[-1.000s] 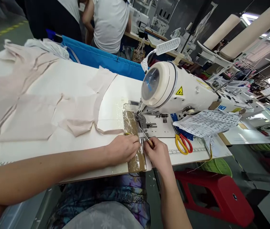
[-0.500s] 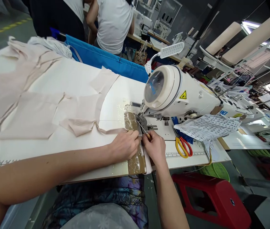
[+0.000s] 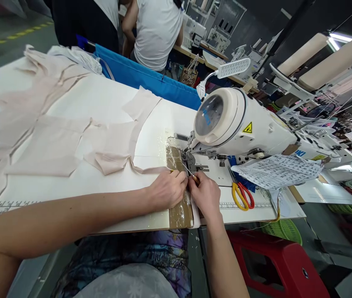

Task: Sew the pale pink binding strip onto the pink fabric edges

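Pink fabric (image 3: 110,136): there it lies, spread across the left side of the desk (image 3: 54,188), one narrow strip running rightward, short of the front edge.
Left grip (image 3: 168,191): fingers closed on that strip, over the brown tape (image 3: 180,216) that reaches the front edge.
Right grip (image 3: 206,195): just beside it, pinching the wooden-handled tool (image 3: 196,179), slim metal end angled up at the machine!
Sewing machine (image 3: 263,120): just beyond both grips, towards the back edge.
Scissors (image 3: 235,194): right of the tool, near the front edge.
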Demonstrator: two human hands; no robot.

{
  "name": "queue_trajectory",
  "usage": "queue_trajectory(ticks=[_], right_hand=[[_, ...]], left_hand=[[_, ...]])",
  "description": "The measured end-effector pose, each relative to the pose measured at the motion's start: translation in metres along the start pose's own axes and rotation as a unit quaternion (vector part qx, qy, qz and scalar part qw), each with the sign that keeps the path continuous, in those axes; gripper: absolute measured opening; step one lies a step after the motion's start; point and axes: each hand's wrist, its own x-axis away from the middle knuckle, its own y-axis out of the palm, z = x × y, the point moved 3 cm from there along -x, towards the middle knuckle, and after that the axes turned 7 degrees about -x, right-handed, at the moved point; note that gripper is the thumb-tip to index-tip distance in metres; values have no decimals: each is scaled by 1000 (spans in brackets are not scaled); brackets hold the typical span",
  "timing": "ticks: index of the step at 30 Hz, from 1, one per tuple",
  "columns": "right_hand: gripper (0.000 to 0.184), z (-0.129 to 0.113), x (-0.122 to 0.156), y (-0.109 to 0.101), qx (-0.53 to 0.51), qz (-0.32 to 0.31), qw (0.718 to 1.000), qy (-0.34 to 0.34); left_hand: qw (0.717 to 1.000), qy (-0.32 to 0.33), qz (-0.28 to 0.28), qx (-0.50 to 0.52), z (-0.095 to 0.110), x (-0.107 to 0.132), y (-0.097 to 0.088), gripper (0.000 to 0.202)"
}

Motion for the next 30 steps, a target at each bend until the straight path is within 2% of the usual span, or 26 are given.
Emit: queue_trajectory(ticks=[8,12,15,18,23,30], right_hand=[[15,0,2,9,-26,41,999,7],[21,6,11,-7,-64,33,997,-15],[28,18,31,-25,-114,40,992,-31],[26,29,51,-31,-99,32,993,-62],[27,32,62,-26,-66,83,988,-110],[29,26,58,-19,-51,104,985,-129]], left_hand=[[1000,-1,11,2,1,0,2,24],[1000,-3,19,-8,2,0,3,27],[1000,-4,15,-9,2,0,4,28],[1000,-2,9,-12,2,0,4,29],[1000,-7,8,-15,2,0,4,28],[1000,-12,2,-10,3,0,4,27]])
